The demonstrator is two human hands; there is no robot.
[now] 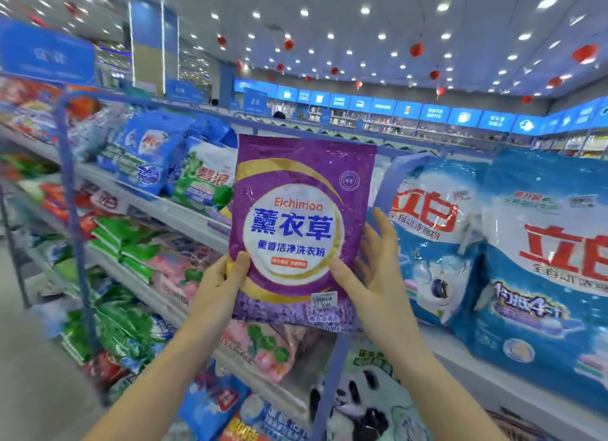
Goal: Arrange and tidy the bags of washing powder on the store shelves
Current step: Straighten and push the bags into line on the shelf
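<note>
A purple washing-powder bag [296,230] is held upright in the air in front of the shelves, clear of every shelf edge. Its lower left edge is pinched by the left hand [223,286], thumb on the front, fingers behind. Its lower right edge is gripped by the right hand [375,276], thumb on the front, fingers spread up behind the edge. Large blue bags [437,243] are stood on the upper shelf [477,365], just beside those fingers. Pink bags [263,345] are laid below at a shelf's front edge. Open aisle floor [33,374] is seen at lower left.
</note>
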